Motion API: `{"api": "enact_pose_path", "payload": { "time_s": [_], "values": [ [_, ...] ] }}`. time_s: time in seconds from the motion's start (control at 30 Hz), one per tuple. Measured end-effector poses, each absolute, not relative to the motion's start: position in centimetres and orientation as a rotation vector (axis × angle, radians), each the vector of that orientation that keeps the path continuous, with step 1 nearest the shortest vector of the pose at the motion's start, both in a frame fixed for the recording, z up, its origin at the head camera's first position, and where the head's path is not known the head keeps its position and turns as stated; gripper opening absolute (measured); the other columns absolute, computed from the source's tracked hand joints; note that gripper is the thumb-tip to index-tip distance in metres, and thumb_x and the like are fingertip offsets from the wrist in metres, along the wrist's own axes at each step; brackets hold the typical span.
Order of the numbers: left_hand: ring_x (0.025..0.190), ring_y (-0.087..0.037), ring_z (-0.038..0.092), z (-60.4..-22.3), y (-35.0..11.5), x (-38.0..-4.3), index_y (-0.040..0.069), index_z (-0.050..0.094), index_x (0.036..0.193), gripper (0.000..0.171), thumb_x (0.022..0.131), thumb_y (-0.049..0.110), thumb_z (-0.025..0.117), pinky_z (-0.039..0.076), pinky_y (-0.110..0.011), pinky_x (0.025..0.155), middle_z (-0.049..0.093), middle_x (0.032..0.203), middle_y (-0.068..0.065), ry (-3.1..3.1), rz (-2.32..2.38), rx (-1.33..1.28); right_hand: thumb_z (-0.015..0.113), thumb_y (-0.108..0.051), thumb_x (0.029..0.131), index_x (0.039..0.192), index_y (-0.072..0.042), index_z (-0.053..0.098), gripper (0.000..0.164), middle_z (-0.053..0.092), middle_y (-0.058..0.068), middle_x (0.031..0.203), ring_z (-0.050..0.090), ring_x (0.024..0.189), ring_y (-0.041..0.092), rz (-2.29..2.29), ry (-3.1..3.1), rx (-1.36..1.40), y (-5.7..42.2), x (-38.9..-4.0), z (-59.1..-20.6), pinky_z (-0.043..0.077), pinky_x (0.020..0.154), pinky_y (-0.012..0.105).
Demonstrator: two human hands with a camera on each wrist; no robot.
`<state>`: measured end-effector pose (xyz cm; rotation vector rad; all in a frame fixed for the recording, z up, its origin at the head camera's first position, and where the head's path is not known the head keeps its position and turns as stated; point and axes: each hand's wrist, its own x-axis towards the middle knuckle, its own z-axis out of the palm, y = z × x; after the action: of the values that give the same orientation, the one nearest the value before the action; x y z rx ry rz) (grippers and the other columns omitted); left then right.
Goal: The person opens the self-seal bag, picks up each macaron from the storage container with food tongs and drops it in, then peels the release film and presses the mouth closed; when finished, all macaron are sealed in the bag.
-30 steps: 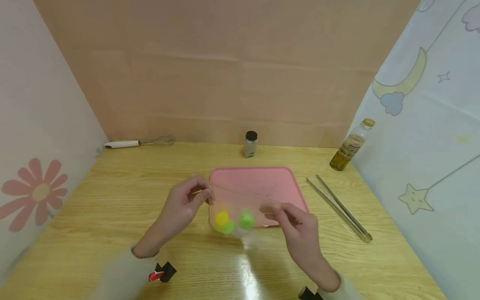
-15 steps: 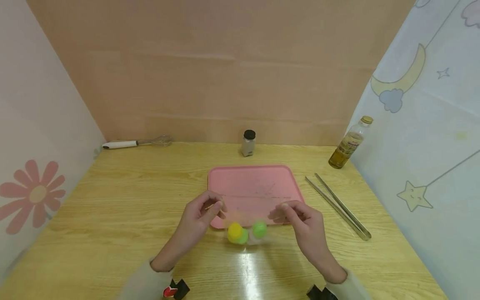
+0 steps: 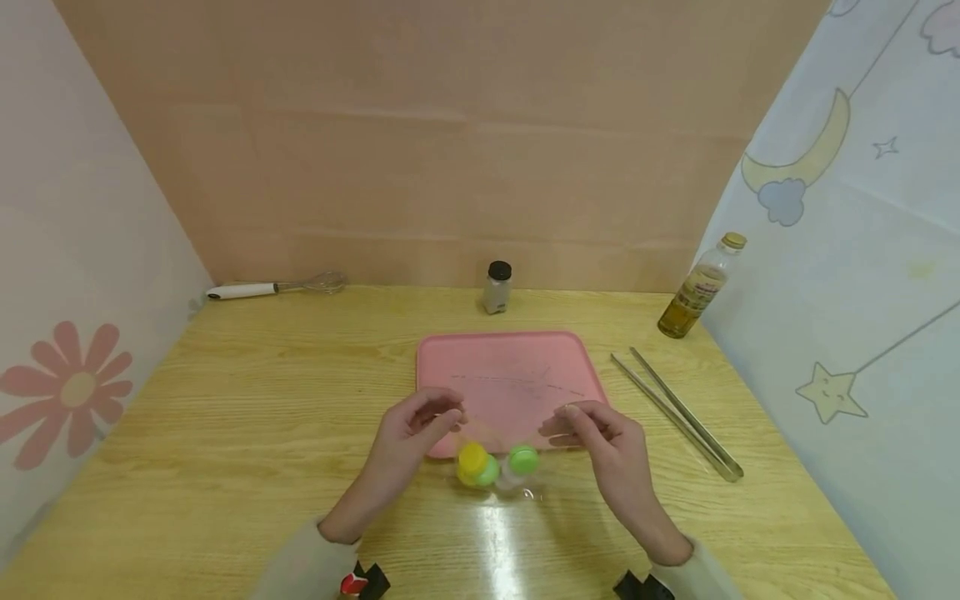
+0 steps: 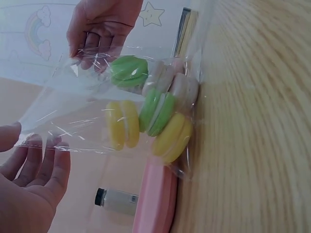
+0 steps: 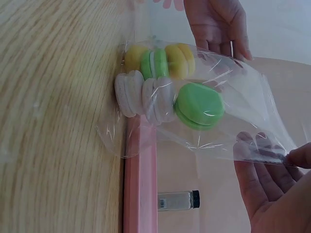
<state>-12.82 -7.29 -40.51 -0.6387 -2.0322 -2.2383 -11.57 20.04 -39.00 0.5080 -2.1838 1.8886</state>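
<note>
A clear plastic bag (image 4: 82, 116) hangs between both hands, close above the wooden table. Inside it lie several macarons: green (image 5: 199, 107), yellow (image 4: 122, 125) and pale (image 5: 129, 94). My left hand (image 3: 408, 437) pinches one upper corner of the bag between thumb and fingers. The opposite upper corner is pinched by my right hand (image 3: 607, 442), its other fingers spread along the film. In the head view the macarons show between the hands, at the near edge of the pink tray (image 3: 517, 342); the film is hardly visible there.
Behind the tray stands a small jar with a black lid (image 3: 497, 288). Metal tongs (image 3: 678, 417) lie right of the tray, with an oil bottle (image 3: 693, 292) farther back by the wall. A whisk (image 3: 255, 290) lies at the back left.
The bag has come down and a little toward the right. My left hand has shifted right, closer to my right hand. Both keep their grip on the bag; its swing has slowed.
</note>
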Motion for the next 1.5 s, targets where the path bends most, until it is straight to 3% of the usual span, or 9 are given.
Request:
{"api": "enact_pose_path", "payload": {
  "time_s": [0.37,0.63,0.7,0.8,0.93,1.1,1.2,1.33,1.5],
  "values": [
    [0.085,-0.022,0.069,-40.8,-6.9,-12.9,-0.003,0.069,0.103,0.013,0.098,0.009,0.068,0.058,-0.04,0.078,0.071,0.093,-0.012,-2.08,-2.158,-0.548,0.054,-0.005,0.105,0.112,0.006,0.068,0.019,0.074,0.02,0.095,0.073,0.083,0.031,1.852,-2.163,0.482,20.5,-11.5,-39.1,0.059,0.072,0.041],
    [0.084,-0.022,0.069,-40.8,-6.9,-12.9,-0.004,0.069,0.102,0.013,0.098,0.008,0.067,0.058,-0.034,0.078,0.071,0.091,-0.01,-2.093,-2.143,-0.559,0.06,0.018,0.092,0.128,0.01,0.059,0.037,0.066,0.028,0.114,0.068,0.106,0.024,1.573,-1.99,0.685,20.6,-12.9,-37.9,0.053,0.092,0.03],
    [0.084,-0.022,0.069,-40.7,-6.8,-12.8,-0.003,0.07,0.101,0.012,0.098,0.009,0.067,0.058,-0.035,0.078,0.071,0.091,-0.009,-2.105,-2.131,-0.561,0.065,0.014,0.09,0.125,0.01,0.062,0.036,0.066,0.028,0.115,0.065,0.109,0.024,1.403,-1.937,0.739,20.2,-13.4,-37.1,0.05,0.097,0.03],
    [0.085,-0.023,0.069,-40.8,-6.8,-12.9,0.001,0.071,0.101,0.009,0.097,0.009,0.067,0.058,-0.035,0.078,0.071,0.091,-0.008,-2.112,-2.117,-0.574,0.069,-0.005,0.095,0.119,0.008,0.067,0.028,0.067,0.024,0.116,0.064,0.11,0.029,1.151,-1.885,0.84,19.1,-13.9,-35.9,0.047,0.1,0.03],
    [0.085,-0.023,0.068,-40.8,-6.9,-12.8,0.003,0.071,0.101,0.008,0.097,0.009,0.067,0.058,-0.034,0.078,0.071,0.091,-0.008,-2.11,-2.116,-0.594,0.062,-0.025,0.103,0.116,0.003,0.069,0.032,0.066,0.021,0.121,0.064,0.11,0.034,0.949,-1.894,1.036,17.0,-14.2,-34.6,0.047,0.1,0.027],
    [0.086,-0.022,0.068,-40.9,-7.0,-12.9,0.003,0.071,0.101,0.008,0.098,0.008,0.066,0.057,-0.034,0.079,0.071,0.092,-0.008,-2.11,-2.112,-0.621,0.057,-0.028,0.106,0.124,-0.004,0.068,0.032,0.062,0.017,0.129,0.059,0.119,0.033,0.889,-2.05,1.195,15.1,-14.6,-34.0,0.047,0.102,0.036],
    [0.087,-0.021,0.068,-41.0,-7.0,-12.9,0.002,0.071,0.101,0.008,0.098,0.008,0.066,0.057,-0.033,0.079,0.071,0.092,-0.008,-2.108,-2.111,-0.638,0.061,-0.023,0.104,0.129,-0.008,0.066,0.03,0.062,0.012,0.133,0.056,0.125,0.03,0.898,-2.166,1.22,14.6,-14.8,-34.0,0.045,0.104,0.041],
    [0.087,-0.021,0.068,-41.1,-7.0,-13.0,0.001,0.071,0.1,0.008,0.098,0.006,0.065,0.057,-0.034,0.08,0.071,0.093,-0.01,-2.089,-2.113,-0.67,0.07,-0.011,0.097,0.129,-0.012,0.067,0.033,0.066,0.003,0.13,0.057,0.124,0.023,0.927,-2.246,1.239,14.1,-15.1,-34.1,0.045,0.105,0.04],
    [0.086,-0.021,0.069,-41.1,-6.9,-13.0,0.0,0.071,0.101,0.008,0.098,0.004,0.065,0.057,-0.033,0.079,0.071,0.092,-0.013,-2.076,-2.102,-0.697,0.074,-0.004,0.092,0.113,-0.011,0.072,0.023,0.072,-0.003,0.111,0.064,0.109,0.015,0.964,-2.24,1.216,13.6,-15.4,-34.1,0.05,0.095,0.034]
  ]
}}
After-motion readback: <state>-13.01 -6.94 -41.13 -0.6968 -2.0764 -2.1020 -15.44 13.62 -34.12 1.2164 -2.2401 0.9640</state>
